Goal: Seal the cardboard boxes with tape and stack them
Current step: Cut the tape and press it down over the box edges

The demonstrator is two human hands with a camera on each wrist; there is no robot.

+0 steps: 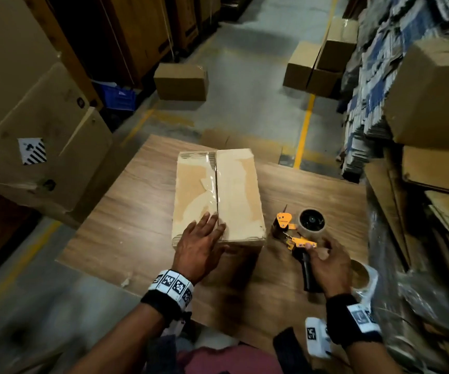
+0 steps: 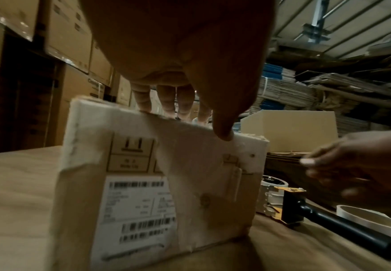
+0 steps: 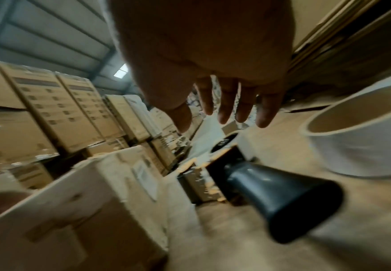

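A cardboard box [image 1: 219, 195] lies flat on the wooden counter [image 1: 126, 211], its top seam running away from the person and covered by a strip of clear tape [image 1: 215, 182] along the middle. The left hand [image 1: 200, 245] rests on the box's near end with fingers straight and spread, palm down across the seam; in the left wrist view the fingertips [image 2: 143, 102] lie over the top edge and the thumb touches that edge, above a near side face that carries a printed shipping label [image 2: 136, 207] with barcodes.

Just to the right of the box a tape dispenser [image 1: 300, 238] lies on the counter, orange and black, with a roll of brown tape mounted at its far end and its black handle [image 1: 308, 273] pointing back toward the person. The right hand [image 1: 328, 264] is over the dispenser's body, fingers loose and fairly straight in the right wrist view; the head view is blurred here, so whether the fingers actually touch the dispenser cannot be told, but they are not curled round the handle. A spare tape roll [image 1: 363, 276] sits on the counter just beside the right wrist, near the counter's right edge.

Beyond the counter, on the concrete floor [image 1: 239, 76], stand a single closed carton [image 1: 181, 82] and a small group of cartons [image 1: 317, 66] by a yellow floor line
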